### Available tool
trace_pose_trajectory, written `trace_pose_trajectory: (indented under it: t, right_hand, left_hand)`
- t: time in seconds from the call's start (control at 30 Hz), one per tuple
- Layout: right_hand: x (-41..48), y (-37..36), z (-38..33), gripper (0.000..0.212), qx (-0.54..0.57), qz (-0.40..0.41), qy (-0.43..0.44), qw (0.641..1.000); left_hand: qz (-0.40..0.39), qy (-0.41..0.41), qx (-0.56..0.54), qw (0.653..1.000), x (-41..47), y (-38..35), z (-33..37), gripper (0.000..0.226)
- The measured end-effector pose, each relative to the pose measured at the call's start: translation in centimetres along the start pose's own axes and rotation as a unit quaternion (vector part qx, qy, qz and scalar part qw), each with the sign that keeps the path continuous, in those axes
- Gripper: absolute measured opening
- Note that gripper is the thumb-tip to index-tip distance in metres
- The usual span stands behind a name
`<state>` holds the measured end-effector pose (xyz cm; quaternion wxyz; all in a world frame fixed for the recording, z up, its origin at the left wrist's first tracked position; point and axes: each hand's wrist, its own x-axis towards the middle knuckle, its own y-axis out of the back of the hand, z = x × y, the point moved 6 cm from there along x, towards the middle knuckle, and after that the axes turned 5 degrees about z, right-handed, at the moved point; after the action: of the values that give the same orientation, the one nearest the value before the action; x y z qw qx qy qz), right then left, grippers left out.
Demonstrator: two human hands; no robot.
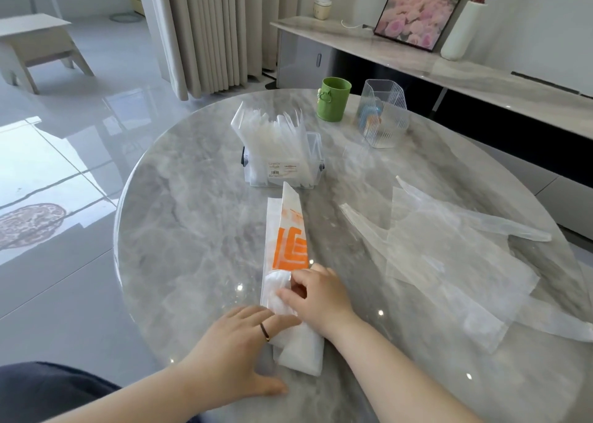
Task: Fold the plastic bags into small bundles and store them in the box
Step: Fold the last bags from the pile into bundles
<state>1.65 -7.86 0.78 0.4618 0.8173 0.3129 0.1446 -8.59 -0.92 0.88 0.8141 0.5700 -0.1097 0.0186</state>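
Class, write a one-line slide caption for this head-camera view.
Left hand presses and right hand pinches an orange-printed bag before the bag-filled box.

Box [282,175] at counter [199,217] middle, bundles [272,127] standing in it. Folded bag [285,230] lies just before box. Both hands on its near end (left hand [237,349] nearest, right hand [317,294] behind it). Flat bags [449,255] to right, apart. Cup [333,98] behind box; holder [383,118] right of cup.

Two hands [237,349] [317,294], one printed bag [288,236], one box [316,153].
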Motion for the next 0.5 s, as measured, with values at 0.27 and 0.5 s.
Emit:
trace_pose_trajectory:
  t: [0.27, 0.5]
  right_hand:
    - [0.0, -0.2, 0.7, 0.052, 0.128, 0.035, -0.004, 0.991]
    - [-3.6, 2.8, 4.1, 0.022, 0.201, 0.011, -0.083, 0.976]
  left_hand:
    - [0.102, -0.013, -0.019, 0.995, 0.2, -0.4, -0.2, 0.028]
    - [0.112, 0.026, -0.025, 0.993, 0.1, -0.2, -0.7, 0.031]
